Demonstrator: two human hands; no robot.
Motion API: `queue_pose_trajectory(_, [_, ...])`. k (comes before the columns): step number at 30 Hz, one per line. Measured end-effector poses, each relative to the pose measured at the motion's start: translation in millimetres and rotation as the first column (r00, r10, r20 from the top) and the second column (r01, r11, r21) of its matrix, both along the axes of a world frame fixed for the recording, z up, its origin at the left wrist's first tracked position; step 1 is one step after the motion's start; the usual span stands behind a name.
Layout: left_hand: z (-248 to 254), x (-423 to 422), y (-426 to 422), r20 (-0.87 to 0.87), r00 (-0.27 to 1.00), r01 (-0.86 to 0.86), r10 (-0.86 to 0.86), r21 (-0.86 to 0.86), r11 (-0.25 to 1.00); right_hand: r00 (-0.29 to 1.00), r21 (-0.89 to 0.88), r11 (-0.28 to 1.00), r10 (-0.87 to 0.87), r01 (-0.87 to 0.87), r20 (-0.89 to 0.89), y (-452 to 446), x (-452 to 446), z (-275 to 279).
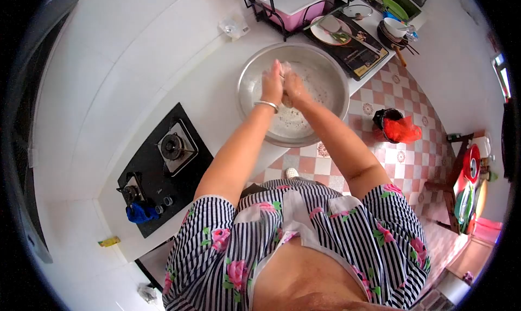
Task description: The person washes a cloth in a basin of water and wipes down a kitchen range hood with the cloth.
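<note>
Both hands are together over a wide metal basin [330, 80] on the white counter. My left hand [272, 84], with a silver bangle at its wrist, is upright with its palm turned toward the other hand. My right hand [294, 87] presses against it from the right, its fingers smeared by motion. Something pale and small shows between and below the palms; I cannot make out what it is. Small bits and a little cloudy liquid lie on the basin's bottom.
Left of me is a black gas stove [157, 183] with a blue cloth [142, 213]. Behind the basin stands a rack with a pink tub [296, 19]; a plate [320, 33] and spatula lie right of it. A bin with a red bag [401, 129] stands on the floor.
</note>
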State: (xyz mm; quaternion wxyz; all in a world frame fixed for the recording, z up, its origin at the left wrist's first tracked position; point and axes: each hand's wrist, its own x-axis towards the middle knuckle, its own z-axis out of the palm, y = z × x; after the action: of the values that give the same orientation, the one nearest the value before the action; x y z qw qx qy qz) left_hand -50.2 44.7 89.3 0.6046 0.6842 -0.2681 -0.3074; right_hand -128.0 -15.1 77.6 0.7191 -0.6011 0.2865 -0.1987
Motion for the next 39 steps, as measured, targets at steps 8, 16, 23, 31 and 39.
queue_pose_trajectory(8, [-26,35,7,0.151,0.950,0.216,-0.272,0.308,0.926,0.989,-0.354,0.935,-0.059,0.007,-0.137,-43,-26,-23])
queue_pose_trajectory(16, [-31,20,-4,0.249,0.967,0.051,-0.056,0.027,0.998,0.998,0.256,0.964,0.066,-0.067,0.011,-33,-27,-11])
queue_pose_trajectory(23, [-40,16,0,0.517,0.834,0.138,-0.195,0.147,0.980,0.902,0.700,0.596,0.102,-0.394,0.420,-34,-22,-20])
queue_pose_trajectory(31, [37,23,44,0.024,0.997,0.071,-0.069,-0.110,0.991,0.894,0.344,0.902,0.091,-0.261,0.438,-19,24,1])
queue_pose_trajectory(39, [84,64,124,0.478,0.821,-0.226,0.313,-0.232,0.946,0.922,0.527,0.774,0.190,-0.352,0.337,76,59,87])
